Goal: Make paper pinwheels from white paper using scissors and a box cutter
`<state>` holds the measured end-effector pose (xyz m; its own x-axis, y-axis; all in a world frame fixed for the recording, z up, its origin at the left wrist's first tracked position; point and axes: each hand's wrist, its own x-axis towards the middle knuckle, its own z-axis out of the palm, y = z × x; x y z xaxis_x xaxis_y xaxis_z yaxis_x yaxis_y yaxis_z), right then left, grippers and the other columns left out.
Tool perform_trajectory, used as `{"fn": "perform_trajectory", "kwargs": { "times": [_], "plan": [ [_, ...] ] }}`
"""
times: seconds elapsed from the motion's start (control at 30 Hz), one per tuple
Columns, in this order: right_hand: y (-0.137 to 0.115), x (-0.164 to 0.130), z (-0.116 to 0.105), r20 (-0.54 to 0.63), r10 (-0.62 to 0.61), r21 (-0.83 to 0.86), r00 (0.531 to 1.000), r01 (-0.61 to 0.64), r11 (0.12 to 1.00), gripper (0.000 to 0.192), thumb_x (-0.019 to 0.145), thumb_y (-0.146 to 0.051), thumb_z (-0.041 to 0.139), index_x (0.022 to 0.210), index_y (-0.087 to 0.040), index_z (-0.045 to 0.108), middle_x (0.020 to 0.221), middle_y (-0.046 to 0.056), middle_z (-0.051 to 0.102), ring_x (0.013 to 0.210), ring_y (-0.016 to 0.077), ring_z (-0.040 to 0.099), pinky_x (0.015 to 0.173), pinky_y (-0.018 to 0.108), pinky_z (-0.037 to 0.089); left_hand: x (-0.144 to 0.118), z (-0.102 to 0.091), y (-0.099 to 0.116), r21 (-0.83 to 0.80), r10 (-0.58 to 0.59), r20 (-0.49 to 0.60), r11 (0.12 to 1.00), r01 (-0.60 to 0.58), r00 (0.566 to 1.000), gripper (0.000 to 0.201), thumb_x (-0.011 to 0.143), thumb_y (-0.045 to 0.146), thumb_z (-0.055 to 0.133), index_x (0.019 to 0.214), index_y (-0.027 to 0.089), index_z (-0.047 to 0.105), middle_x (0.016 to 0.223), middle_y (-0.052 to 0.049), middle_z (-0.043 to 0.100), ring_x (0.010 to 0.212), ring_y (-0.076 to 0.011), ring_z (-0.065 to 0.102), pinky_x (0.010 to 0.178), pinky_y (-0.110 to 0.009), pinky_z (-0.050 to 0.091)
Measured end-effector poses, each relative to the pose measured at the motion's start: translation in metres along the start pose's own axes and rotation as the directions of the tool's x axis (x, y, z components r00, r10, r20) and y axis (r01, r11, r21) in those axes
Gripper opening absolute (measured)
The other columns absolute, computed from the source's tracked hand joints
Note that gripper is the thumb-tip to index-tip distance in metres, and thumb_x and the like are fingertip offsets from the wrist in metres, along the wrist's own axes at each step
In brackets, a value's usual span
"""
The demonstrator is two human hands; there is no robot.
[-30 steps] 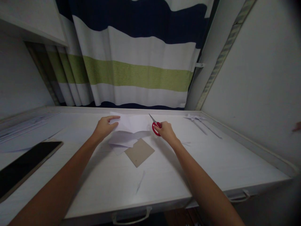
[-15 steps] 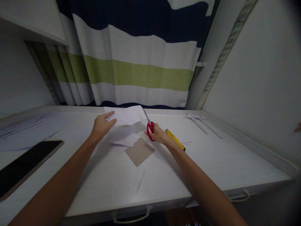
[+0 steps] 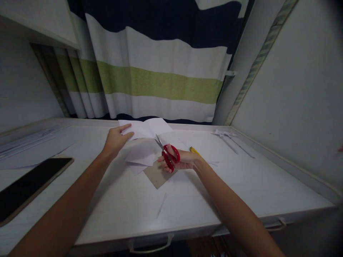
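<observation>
Paper sheet (image 3: 158,126) above desk (image 3: 193,207): L hand (image 3: 116,141), thumb & index slightly parted, holds L end; R hand (image 3: 182,160) curled round scissors (image 3: 177,153), blades apart. Prob. light, floppy, easily creased; grip edges.

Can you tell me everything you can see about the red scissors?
The scissors have red, plastic-looking loop handles and two pointed, silvery, metal-looking blades, spread a little apart. The right hand holds them by the handles, raised over the white table. The blades point up and left, toward the creased white paper; I can't tell if they touch it.
</observation>
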<state>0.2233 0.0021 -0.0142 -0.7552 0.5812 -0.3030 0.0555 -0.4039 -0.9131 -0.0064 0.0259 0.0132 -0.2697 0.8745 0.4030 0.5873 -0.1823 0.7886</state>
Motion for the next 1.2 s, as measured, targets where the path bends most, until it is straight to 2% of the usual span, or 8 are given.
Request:
{"fn": "perform_trajectory", "kwargs": {
  "times": [0.23,0.37,0.53,0.73,0.93,1.2],
  "plan": [
    [0.002,0.002,-0.002,0.069,-0.011,0.084,0.998,0.005,0.996,0.064,0.077,-0.060,0.023,0.093,-0.005,0.050,0.065,0.005,0.053,0.060,0.0109,0.051,0.059,0.025,0.040,-0.006,0.004,0.006,-0.077,-0.024,0.060,0.997,0.029,0.998,0.054,0.058,0.033,0.058,0.108,0.013,0.056,0.089,-0.006,0.062,0.071,-0.0178,0.056,0.068,-0.026,0.044],
    [0.003,0.002,-0.003,0.074,-0.023,0.092,0.997,0.016,0.996,0.064,0.077,-0.060,0.023,0.095,-0.005,0.050,0.067,0.006,0.053,0.059,0.0112,0.052,0.059,0.025,0.039,-0.010,0.005,0.011,-0.080,-0.006,0.083,0.997,0.013,0.996,0.053,0.059,0.032,0.058,0.107,0.012,0.056,0.093,-0.006,0.062,0.076,-0.0190,0.057,0.071,-0.027,0.044],
    [0.001,0.002,-0.002,0.067,-0.025,0.103,0.997,0.018,0.995,0.065,0.076,-0.060,0.020,0.093,-0.006,0.050,0.066,0.005,0.053,0.059,0.0114,0.051,0.057,0.025,0.039,-0.013,0.004,0.015,-0.050,-0.011,0.097,0.999,0.016,0.995,0.053,0.060,0.033,0.057,0.108,0.010,0.055,0.089,-0.007,0.062,0.070,-0.0180,0.056,0.068,-0.027,0.044],
    [-0.002,-0.002,0.004,0.050,-0.049,0.107,0.998,0.043,0.993,0.065,0.074,-0.063,0.021,0.090,-0.007,0.051,0.066,0.006,0.054,0.060,0.0120,0.052,0.056,0.025,0.040,-0.010,0.006,0.008,-0.035,0.006,0.110,0.999,-0.002,0.994,0.054,0.058,0.036,0.058,0.108,0.013,0.056,0.074,-0.003,0.062,0.059,-0.0157,0.054,0.059,-0.027,0.043],
    [-0.006,-0.004,0.011,-0.020,-0.026,0.119,0.999,0.028,0.992,0.066,0.075,-0.062,0.016,0.087,-0.007,0.052,0.064,0.005,0.053,0.057,0.0105,0.050,0.054,0.023,0.039,-0.011,0.007,0.007,-0.080,0.024,0.114,0.997,-0.015,0.993,0.056,0.058,0.035,0.058,0.109,0.012,0.055,0.090,-0.007,0.063,0.065,-0.0168,0.055,0.064,-0.028,0.044],
    [-0.005,-0.004,0.010,-0.004,-0.028,0.143,1.000,0.029,0.989,0.069,0.072,-0.065,0.019,0.086,-0.007,0.052,0.063,0.004,0.052,0.058,0.0104,0.050,0.054,0.022,0.038,-0.013,0.007,0.010,-0.053,0.016,0.109,0.999,-0.010,0.994,0.055,0.059,0.035,0.057,0.109,0.012,0.055,0.087,-0.007,0.064,0.065,-0.0174,0.055,0.065,-0.029,0.044]
  ]
}}
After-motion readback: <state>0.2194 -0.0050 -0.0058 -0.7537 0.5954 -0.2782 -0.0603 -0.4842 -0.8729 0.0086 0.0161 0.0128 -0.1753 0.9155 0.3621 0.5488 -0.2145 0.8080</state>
